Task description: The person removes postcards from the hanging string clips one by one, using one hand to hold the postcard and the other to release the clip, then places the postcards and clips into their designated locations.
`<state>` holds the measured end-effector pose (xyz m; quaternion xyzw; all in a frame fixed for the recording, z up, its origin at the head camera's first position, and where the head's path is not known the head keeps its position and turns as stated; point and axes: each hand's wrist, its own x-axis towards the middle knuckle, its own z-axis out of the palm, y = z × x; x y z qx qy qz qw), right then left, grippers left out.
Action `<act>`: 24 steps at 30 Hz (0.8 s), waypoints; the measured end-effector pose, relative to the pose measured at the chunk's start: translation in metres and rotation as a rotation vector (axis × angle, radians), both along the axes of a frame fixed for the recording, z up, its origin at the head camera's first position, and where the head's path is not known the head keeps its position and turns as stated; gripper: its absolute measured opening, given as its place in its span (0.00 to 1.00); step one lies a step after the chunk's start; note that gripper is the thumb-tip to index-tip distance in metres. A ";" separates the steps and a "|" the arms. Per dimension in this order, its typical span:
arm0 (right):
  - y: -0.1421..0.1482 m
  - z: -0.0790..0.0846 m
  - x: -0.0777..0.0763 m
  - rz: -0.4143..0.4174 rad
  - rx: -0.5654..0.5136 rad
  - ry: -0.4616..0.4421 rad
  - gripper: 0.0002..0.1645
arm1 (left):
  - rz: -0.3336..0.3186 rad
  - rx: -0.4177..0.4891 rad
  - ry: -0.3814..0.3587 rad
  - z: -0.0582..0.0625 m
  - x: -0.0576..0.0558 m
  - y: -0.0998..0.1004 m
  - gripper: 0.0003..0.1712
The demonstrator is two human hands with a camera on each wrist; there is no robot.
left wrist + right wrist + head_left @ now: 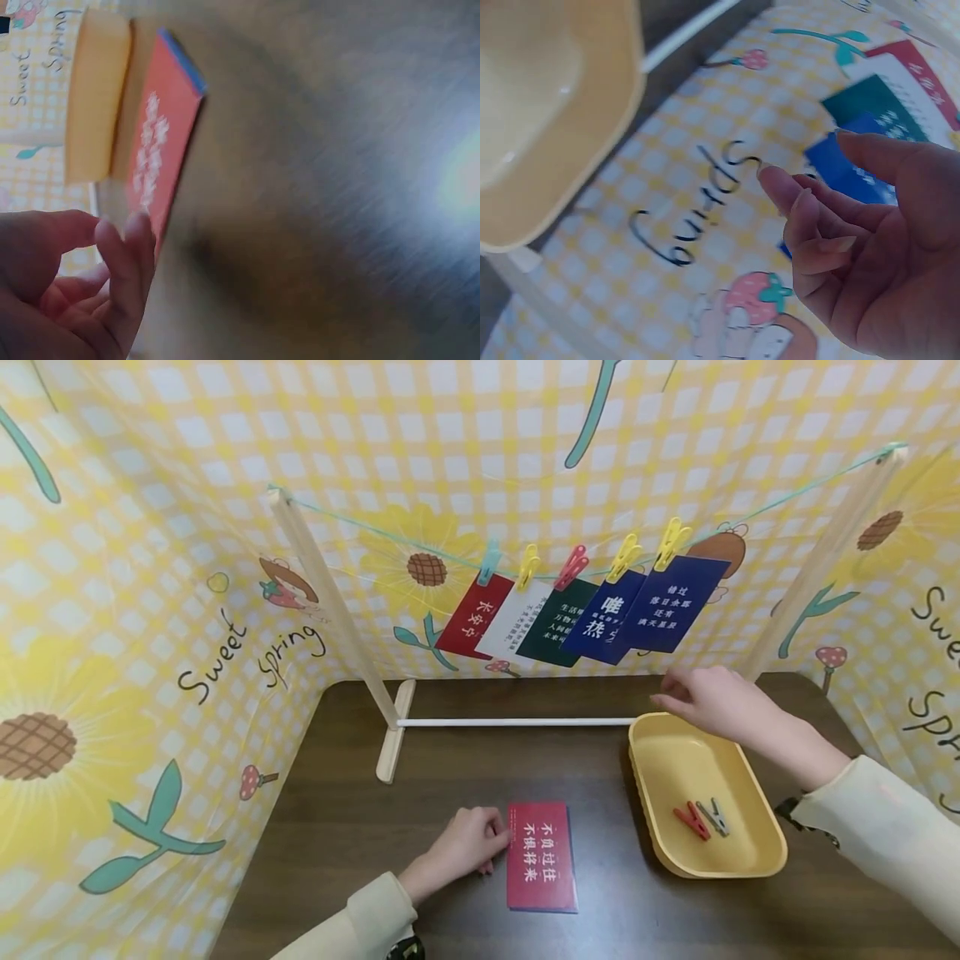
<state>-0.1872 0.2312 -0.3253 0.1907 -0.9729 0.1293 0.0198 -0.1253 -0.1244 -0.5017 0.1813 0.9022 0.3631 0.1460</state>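
Note:
My left hand (467, 842), fingers loosely bent, is at the left edge of a stack of cards with a red one (538, 857) on top. In the left wrist view its fingers (124, 255) overlap the near end of the red card; whether they touch it I cannot tell. Above the far rim of the yellow basket (648, 793) hovers my right hand (708, 697), holding nothing, its fingers relaxed. Inside the basket lie a red clothespin (693, 821) and grey clothespins (717, 817). A dark blue card (675, 606) hangs nearest the right hand, under a yellow clothespin (672, 543).
A green string (390, 535) sags between two wooden posts (330, 602). Along it hang a red card (472, 618), a white card (512, 622), a green card (558, 627) and another blue card (606, 618), all clipped. A white rod (517, 722) joins the stand low down.

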 end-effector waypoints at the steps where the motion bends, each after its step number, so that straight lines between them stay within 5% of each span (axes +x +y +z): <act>1: -0.002 0.004 0.000 0.002 -0.010 0.019 0.14 | 0.009 0.005 0.025 0.003 -0.003 -0.001 0.09; 8: -0.018 0.027 -0.004 0.048 -0.092 0.123 0.11 | 0.114 0.049 0.306 0.033 -0.027 -0.005 0.10; 13: -0.029 0.038 -0.007 0.150 -0.112 0.174 0.09 | 0.167 0.209 0.488 0.058 -0.049 -0.011 0.08; 17: -0.036 0.048 -0.007 0.251 -0.102 0.255 0.07 | 0.204 0.325 0.569 0.077 -0.065 -0.016 0.08; 24: -0.062 0.080 -0.018 0.360 -0.117 0.336 0.10 | 0.335 0.389 0.718 0.109 -0.091 -0.025 0.10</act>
